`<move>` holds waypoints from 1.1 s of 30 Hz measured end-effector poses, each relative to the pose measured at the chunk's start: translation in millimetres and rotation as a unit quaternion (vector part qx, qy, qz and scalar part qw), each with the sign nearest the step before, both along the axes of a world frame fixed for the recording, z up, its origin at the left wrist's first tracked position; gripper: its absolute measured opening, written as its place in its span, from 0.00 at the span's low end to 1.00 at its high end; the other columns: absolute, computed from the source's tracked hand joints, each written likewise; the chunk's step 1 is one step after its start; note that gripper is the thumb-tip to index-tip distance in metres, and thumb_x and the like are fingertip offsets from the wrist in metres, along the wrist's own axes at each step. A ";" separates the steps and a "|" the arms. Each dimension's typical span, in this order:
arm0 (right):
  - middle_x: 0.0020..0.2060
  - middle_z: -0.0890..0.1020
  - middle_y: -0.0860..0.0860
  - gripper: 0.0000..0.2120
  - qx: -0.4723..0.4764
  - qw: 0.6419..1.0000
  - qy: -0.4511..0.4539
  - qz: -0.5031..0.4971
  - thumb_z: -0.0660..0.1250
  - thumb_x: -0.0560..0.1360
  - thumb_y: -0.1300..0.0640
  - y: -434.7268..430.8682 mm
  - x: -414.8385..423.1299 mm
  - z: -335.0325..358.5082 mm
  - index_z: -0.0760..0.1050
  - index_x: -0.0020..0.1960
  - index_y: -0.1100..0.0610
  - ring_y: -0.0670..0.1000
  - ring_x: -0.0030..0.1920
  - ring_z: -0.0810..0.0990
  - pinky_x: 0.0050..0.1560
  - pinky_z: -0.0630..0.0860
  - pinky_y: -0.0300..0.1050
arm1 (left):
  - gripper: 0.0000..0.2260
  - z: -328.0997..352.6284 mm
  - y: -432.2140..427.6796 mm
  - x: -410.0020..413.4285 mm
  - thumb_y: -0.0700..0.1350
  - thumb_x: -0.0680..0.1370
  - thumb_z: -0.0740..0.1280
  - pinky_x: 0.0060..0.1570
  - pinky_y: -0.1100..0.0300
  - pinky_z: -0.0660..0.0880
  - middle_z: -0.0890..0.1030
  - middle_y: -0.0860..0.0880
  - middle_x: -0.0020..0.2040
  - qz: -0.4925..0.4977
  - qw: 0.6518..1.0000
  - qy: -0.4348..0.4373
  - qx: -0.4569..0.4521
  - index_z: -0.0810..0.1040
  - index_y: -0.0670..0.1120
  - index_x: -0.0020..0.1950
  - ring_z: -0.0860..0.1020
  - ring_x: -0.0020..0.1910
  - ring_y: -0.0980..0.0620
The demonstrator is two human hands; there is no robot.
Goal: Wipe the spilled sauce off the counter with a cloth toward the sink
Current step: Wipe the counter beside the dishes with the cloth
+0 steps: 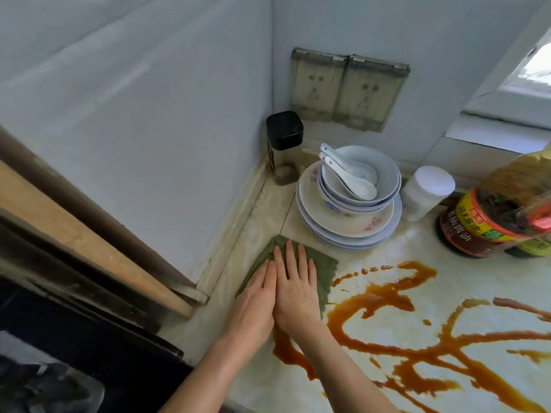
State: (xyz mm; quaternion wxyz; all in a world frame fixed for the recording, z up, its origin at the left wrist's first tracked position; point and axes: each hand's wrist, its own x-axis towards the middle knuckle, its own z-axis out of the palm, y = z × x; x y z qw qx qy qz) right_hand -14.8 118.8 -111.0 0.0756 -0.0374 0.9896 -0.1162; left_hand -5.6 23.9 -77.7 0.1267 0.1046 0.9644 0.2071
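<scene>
Two hands lie flat, side by side, on a green cloth [326, 272] at the left of the pale counter [417, 248]. The left hand [256, 296] and right hand [295, 287] both have straight fingers held close together, pressing down, with fingertips aimed toward 12 o'clock. The two hands touch along their inner edges. The cloth sits like a diamond, its far corner pointing at 12 o'clock toward the wall corner. Its long axis seems to run from 7 to 1 o'clock, though its near end is hidden under the palms. Brown sauce [384, 296] streaks the counter from 3 to 5 o'clock of the cloth, with one smear reaching under the right wrist at 6 o'clock. At 1 o'clock, just beyond the cloth, stands a stack of plates [343, 228] topped with bowls [384, 186] holding white spoons [348, 177]. A black-lidded jar [284, 144] stands at 12 o'clock in the corner, and a white-lidded jar [426, 189] and sauce bottles [501, 222] at 2 o'clock
</scene>
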 end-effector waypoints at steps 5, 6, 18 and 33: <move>0.78 0.37 0.54 0.33 -0.005 1.000 -0.019 0.009 0.51 0.80 0.50 0.5 -38.6 -0.2 0.37 0.79 0.52 0.57 0.77 0.34 0.73 0.34 0.55 | 0.35 -4.8 -1.7 -35.1 0.39 0.79 0.62 0.75 0.58 0.52 0.49 0.47 0.78 0.007 1.000 -0.008 0.006 0.42 0.44 0.78 0.53 0.76 0.52; 0.78 0.36 0.54 0.33 -0.003 0.999 -0.033 0.014 0.51 0.81 0.50 3.3 -51.7 0.0 0.35 0.79 0.52 0.56 0.76 0.33 0.73 0.34 0.54 | 0.35 -3.8 0.7 -47.3 0.38 0.78 0.61 0.75 0.58 0.51 0.49 0.46 0.78 0.006 1.000 -0.013 0.004 0.42 0.43 0.78 0.53 0.77 0.51; 0.78 0.50 0.55 0.37 -0.019 0.999 -0.019 0.046 0.44 0.76 0.36 -2.3 37.3 -5.4 0.50 0.79 0.54 0.59 0.78 0.45 0.75 0.41 0.57 | 0.23 37.3 -19.1 -7.7 0.35 0.77 0.60 0.63 0.55 0.71 0.73 0.46 0.66 -0.011 0.994 -0.105 -0.038 0.66 0.47 0.72 0.73 0.63 0.47; 0.78 0.54 0.56 0.35 -0.021 0.997 -0.013 0.072 0.45 0.74 0.43 -8.9 64.7 -4.4 0.53 0.79 0.54 0.60 0.78 0.48 0.75 0.47 0.62 | 0.24 24.3 -34.8 0.0 0.31 0.75 0.59 0.59 0.55 0.72 0.69 0.48 0.68 -0.002 0.997 0.055 -0.052 0.68 0.44 0.70 0.72 0.62 0.46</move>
